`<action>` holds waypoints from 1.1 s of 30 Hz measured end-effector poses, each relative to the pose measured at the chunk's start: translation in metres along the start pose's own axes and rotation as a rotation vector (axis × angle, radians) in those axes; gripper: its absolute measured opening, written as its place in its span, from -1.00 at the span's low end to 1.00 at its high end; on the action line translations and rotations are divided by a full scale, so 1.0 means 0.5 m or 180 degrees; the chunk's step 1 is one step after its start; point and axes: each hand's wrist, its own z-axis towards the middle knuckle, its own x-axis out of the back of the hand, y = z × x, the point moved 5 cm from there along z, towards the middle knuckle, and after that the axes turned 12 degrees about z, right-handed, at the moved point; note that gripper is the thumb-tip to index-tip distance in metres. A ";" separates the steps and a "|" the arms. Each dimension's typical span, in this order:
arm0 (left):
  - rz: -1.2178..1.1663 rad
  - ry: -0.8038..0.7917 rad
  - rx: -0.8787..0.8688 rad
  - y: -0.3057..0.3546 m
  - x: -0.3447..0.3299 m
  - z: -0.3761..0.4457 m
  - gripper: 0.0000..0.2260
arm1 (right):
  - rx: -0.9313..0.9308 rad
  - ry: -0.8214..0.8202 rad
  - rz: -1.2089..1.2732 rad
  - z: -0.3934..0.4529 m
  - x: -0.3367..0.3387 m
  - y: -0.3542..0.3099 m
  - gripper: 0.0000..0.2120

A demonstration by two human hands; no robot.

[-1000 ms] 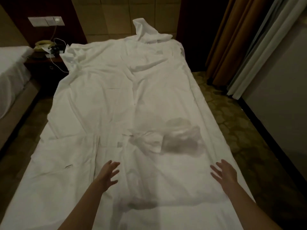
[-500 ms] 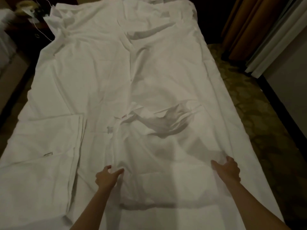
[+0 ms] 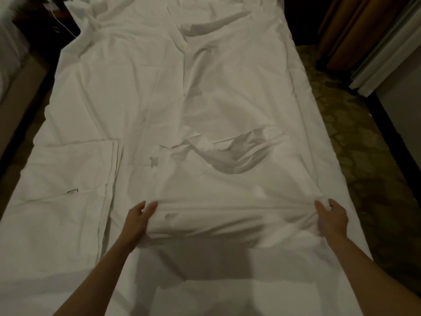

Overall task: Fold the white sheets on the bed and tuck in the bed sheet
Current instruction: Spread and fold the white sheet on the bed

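A: What is done, seen from the head?

B: One folded sheet (image 3: pixel 68 179) is laid at the left. A loose sheet (image 3: pixel 227 197) at the lower middle is gripped by the left hand (image 3: pixel 136 221) and right hand (image 3: pixel 332 218).

A: What is left?

B: That sheet is not folded yet. The bed sheet (image 3: pixel 136 76) looks untucked.

- White sheet (image 3: pixel 227 197): plain white, greyish in its creases.
- Folded sheet (image 3: pixel 68 179): white, with a small dark label.
- Bed sheet (image 3: pixel 136 76): plain white, unpatterned.
- Carpet (image 3: pixel 355 142): olive-green with a darker rounded pattern.
- Curtains (image 3: pixel 355 26): orange-brown, beside a white one.
- Nightstand (image 3: pixel 41 33): dark brown, with a white cord.
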 end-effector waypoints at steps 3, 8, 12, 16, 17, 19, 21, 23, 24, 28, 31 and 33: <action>0.0192 -0.0064 0.0289 -0.059 -0.021 -0.019 -0.78 | -0.0039 0.0294 -0.0099 -0.026 0.034 0.020 -0.55; 0.1454 -0.0212 0.0931 -0.175 -0.053 -0.049 -0.68 | -0.1102 -0.0504 -0.0567 -0.072 0.032 0.171 -0.40; 0.0693 -0.0145 0.1016 -0.143 -0.057 -0.005 -0.26 | -0.0950 -0.0716 -0.0139 -0.059 -0.001 0.140 -0.32; 0.1072 -0.0814 0.1114 -0.179 -0.086 -0.015 -0.07 | -0.0838 -0.0578 -0.0287 -0.067 0.025 0.151 -0.46; 0.1141 -0.1045 0.1241 -0.201 -0.085 -0.031 -0.11 | -0.1036 -0.0706 -0.0437 -0.079 0.041 0.180 -0.41; 0.1462 -0.1588 0.1612 -0.244 -0.075 -0.073 -0.34 | -0.1549 -0.1050 -0.0729 -0.100 0.077 0.256 -0.13; 0.1859 -0.1790 0.1640 -0.251 -0.062 -0.081 -0.59 | -0.1865 -0.1263 -0.0851 -0.116 0.095 0.292 -0.02; 0.1996 -0.1277 0.1202 -0.211 -0.052 -0.045 -0.72 | -0.1835 -0.1256 -0.0822 -0.108 0.085 0.276 -0.24; 0.1875 -0.0890 0.1035 -0.184 -0.047 -0.023 -0.72 | -0.1652 -0.1163 -0.0785 -0.091 0.074 0.252 -0.30; 0.1103 -0.0366 0.0898 -0.110 -0.056 0.033 -0.12 | -0.1129 -0.0839 0.0052 -0.049 0.018 0.130 -0.26; 0.1144 -0.0606 0.1006 -0.098 -0.084 0.018 -0.04 | -0.0960 -0.0784 0.0251 -0.052 -0.007 0.110 -0.28; 0.1256 -0.0606 0.0837 -0.081 -0.086 0.003 -0.26 | -0.0898 -0.0756 0.0426 -0.061 -0.007 0.110 -0.41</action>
